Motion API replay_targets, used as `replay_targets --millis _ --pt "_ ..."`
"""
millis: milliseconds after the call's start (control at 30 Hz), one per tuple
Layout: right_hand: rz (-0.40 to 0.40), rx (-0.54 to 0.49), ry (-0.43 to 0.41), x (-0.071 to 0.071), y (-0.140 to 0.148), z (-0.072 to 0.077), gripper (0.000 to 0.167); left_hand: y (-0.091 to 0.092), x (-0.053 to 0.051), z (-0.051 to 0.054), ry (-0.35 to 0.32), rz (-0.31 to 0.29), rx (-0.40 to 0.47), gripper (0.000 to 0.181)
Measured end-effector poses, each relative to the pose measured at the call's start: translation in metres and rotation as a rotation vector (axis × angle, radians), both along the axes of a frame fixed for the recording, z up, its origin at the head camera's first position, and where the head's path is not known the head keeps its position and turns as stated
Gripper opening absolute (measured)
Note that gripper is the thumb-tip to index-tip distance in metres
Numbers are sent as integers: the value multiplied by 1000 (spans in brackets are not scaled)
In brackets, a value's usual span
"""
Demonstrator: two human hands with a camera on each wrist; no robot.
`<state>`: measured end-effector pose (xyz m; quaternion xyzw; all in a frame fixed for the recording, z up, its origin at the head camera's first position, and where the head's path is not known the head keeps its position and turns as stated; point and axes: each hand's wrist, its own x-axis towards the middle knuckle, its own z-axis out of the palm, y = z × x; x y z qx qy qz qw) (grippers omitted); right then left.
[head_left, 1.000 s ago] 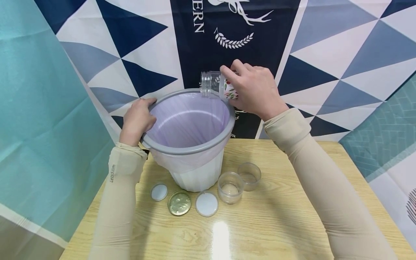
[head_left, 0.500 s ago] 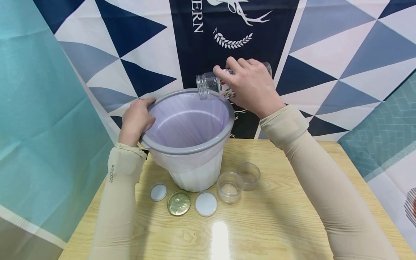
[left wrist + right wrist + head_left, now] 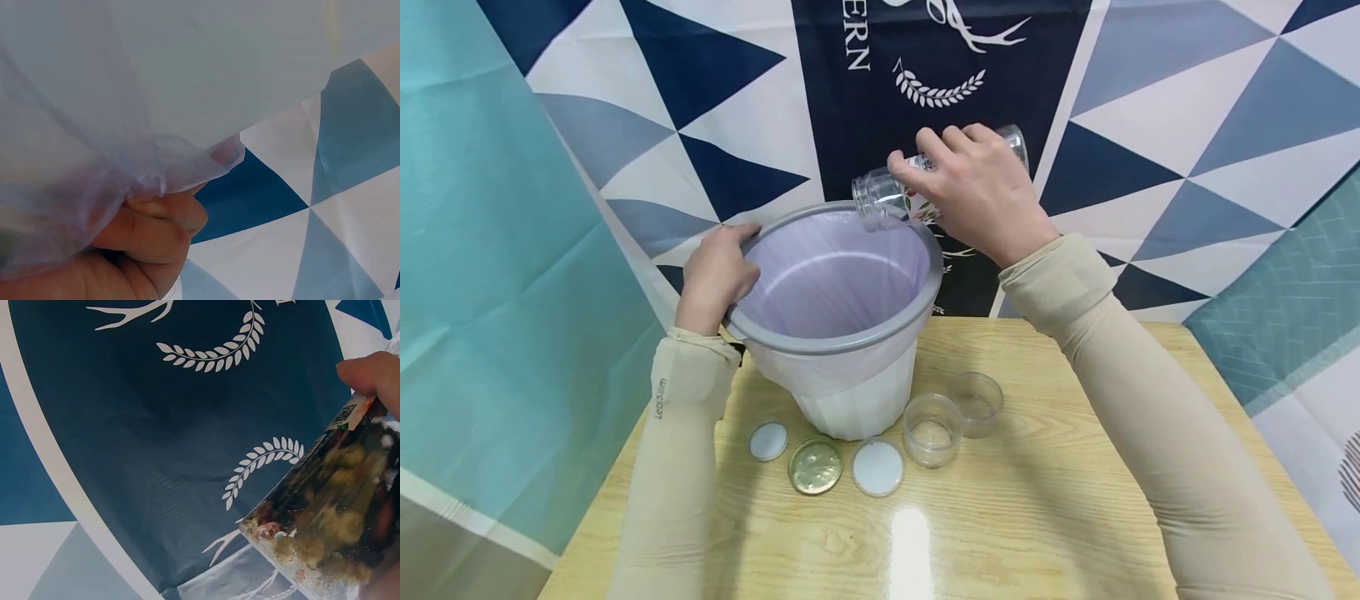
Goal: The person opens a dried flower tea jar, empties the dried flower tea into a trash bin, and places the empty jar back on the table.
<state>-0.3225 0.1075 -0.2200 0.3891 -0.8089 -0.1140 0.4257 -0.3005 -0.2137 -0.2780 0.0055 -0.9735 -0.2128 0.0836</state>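
Note:
In the head view my left hand (image 3: 715, 273) grips the left side of the grey rim of a trash bin (image 3: 842, 344), its fingers curled over the edge. The left wrist view shows those fingers (image 3: 147, 237) bent under the gathered edge of a thin purple trash bag (image 3: 165, 178). My right hand (image 3: 977, 187) holds a clear jar (image 3: 880, 198) with a floral label, tilted, its uncapped mouth over the bin's far right rim. Lumpy brown and yellowish dried pieces fill the jar's base end (image 3: 331, 525) in the right wrist view. What is deep in the bin is hidden.
Before the bin on the wooden table (image 3: 985, 533) lie a small white lid (image 3: 768, 442), a gold lid (image 3: 816, 467) and a larger white lid (image 3: 877, 467). Two clear cups (image 3: 932, 433) stand right of them. A patterned cloth (image 3: 730, 108) hangs close behind the bin.
The jar in my right hand has moved slightly left and its base end has swung up, so its mouth points lower over the bin. My left hand stays on the rim.

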Motion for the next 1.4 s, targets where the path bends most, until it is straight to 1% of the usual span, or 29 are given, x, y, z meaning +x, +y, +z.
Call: replay_targets --millis 167,433,733,833,967,1100,1400 --pt "6 11 0 1 -1 1 42 1 -1 0 -2 3 -4 70" --pt "-6 29 16 0 -2 1 39 1 0 1 -15 21 20 70" --pt "-4 26 18 0 -1 0 39 -1 1 1 -20 -1 17 70" --pt "0 26 23 -1 -1 0 39 -1 1 2 -19 0 18 70" --pt "11 26 39 -2 -2 0 39 0 1 2 -16 1 20 70" --pt "23 46 66 -2 -3 1 38 0 1 1 -18 -5 20 70" --pt "9 84 105 -1 -4 5 40 0 1 1 -5 -6 5 70"
